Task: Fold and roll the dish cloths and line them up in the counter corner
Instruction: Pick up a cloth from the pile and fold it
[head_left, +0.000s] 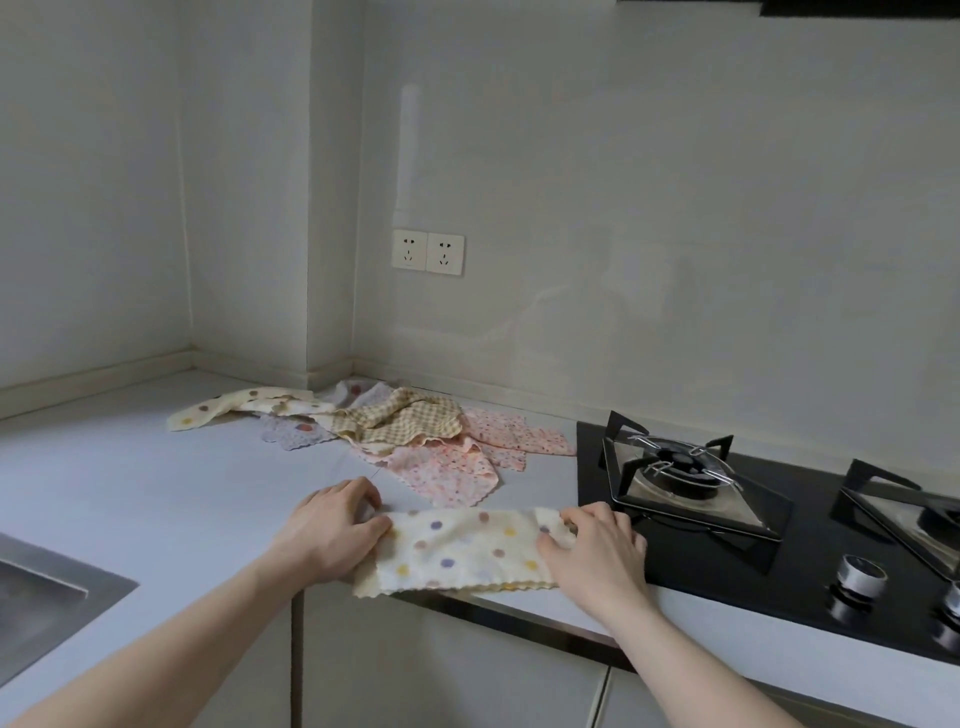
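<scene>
Folding is under way: the dotted cloth (467, 551) is pinched at its ends by the left hand (332, 525) and right hand (597, 551). Beyond the grip, the cloth pile (405, 431) lies unfolded near the corner; no rolls are seen.

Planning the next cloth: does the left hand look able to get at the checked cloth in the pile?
Probably yes. The checked cloth lies on top of the pile, nothing stands between, but the left hand must first let go of the dotted cloth.
</scene>
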